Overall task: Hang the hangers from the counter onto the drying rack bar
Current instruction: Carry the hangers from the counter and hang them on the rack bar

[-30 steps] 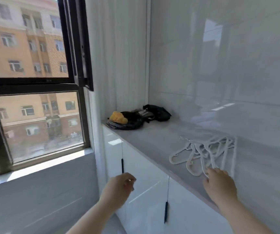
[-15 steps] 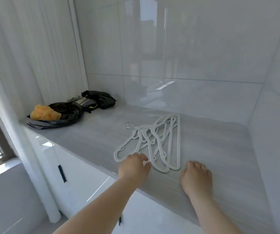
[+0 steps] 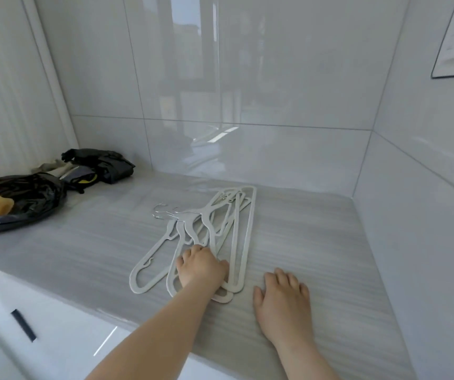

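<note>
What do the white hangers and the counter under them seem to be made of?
Hangers: probably plastic, matte white, with thin moulded frames. Their hooks look like shiny metal wire. Counter: smooth grey surface with streaked grain, perhaps laminate or stone; the look leaves it open.

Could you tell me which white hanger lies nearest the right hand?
The rightmost hanger, whose near end lies just left of the right hand; the others fan out further left.

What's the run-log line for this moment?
stage: pickup | left hand: grips hangers | right hand: flat on counter | rack: not in view
</note>
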A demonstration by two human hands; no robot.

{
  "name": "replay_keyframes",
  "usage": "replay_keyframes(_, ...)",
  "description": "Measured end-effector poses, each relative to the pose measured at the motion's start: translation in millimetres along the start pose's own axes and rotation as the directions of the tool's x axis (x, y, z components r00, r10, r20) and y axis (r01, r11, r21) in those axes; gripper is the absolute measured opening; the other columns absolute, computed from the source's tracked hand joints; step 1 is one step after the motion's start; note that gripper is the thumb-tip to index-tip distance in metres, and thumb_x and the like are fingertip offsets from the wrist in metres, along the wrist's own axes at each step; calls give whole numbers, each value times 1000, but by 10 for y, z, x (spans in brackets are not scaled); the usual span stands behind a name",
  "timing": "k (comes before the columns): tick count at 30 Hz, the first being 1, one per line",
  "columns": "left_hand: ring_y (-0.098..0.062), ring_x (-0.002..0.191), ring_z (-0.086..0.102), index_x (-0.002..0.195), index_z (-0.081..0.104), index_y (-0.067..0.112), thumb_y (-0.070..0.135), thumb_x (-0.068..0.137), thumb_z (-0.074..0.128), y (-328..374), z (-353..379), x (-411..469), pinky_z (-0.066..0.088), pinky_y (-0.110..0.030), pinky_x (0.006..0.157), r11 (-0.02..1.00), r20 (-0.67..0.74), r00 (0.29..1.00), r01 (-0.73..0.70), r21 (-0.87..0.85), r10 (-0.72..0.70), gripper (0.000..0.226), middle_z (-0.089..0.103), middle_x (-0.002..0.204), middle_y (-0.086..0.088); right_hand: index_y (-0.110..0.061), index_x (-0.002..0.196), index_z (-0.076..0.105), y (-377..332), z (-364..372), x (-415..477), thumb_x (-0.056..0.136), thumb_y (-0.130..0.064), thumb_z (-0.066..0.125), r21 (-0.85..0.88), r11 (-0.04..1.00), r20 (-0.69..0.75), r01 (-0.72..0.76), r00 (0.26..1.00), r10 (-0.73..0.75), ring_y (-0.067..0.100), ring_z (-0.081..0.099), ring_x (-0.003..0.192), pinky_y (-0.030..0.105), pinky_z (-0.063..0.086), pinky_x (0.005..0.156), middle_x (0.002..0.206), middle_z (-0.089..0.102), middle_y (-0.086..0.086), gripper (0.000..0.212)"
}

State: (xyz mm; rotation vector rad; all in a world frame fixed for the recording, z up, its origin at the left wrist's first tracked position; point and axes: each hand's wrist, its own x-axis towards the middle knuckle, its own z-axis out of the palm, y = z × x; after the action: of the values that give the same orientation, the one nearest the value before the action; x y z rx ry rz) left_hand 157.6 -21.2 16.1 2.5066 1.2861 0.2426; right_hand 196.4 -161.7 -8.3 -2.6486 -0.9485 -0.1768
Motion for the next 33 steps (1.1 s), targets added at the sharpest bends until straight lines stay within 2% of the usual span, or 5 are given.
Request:
replay_keyframes(7, -22, 120, 44, 122, 50, 20, 27, 85, 47, -130, -198, 51, 25, -33, 104, 979, -105, 994, 3, -206, -25, 37, 54, 124, -2, -22, 133, 38, -16, -1, -8, 94, -42, 29, -26, 1000, 15, -17, 1000, 18, 14, 20, 137, 35, 15, 112, 149, 28, -2, 44)
replay_keyframes(13, -3, 38, 58, 110, 48, 16, 11, 91, 41, -129, -499, -75, 45, -19, 49, 734, -21, 993, -101, -671, 117, 21, 63, 71, 10, -21, 133, 37, -36, -35, -15, 94, -41, 31, 5, 1000, 0, -15, 1000, 15, 16, 23, 137, 35, 17, 110, 147, 31, -1, 45)
replay_keyframes(20, -4, 38, 57, 75, 53, 31, 13, 91, 45, -434, -1068, -561, 44, -24, 56, 783, -120, 978, -210, -586, 173, 25, 65, 61, 13, -4, 136, 37, -95, -161, -88, 87, -24, 57, 198, 980, -193, 21, 981, 18, 31, 39, 130, 43, 32, 104, 141, 39, 18, 56)
replay_keyframes(25, -2, 41, 57, 79, 56, 30, 11, 91, 47, -843, -1507, -1153, 45, -12, 51, 811, -199, 968, -240, -534, 155, 24, 67, 56, 17, 13, 115, 53, -460, -481, -136, 71, -12, 59, 540, 819, -560, 193, 809, 179, 52, 51, 109, 59, 39, 90, 121, 52, 35, 51)
replay_keyframes(33, -12, 37, 56, 79, 63, 20, 2, 89, 49, -1695, -2026, -2440, 44, -16, 45, 804, -279, 960, -149, -576, -22, 24, 63, 48, 1, 5, 109, 61, -1019, -1028, 29, 74, -8, 53, 301, 797, -610, 523, 749, -260, 44, 54, 112, 54, 22, 104, 112, 62, 28, 37)
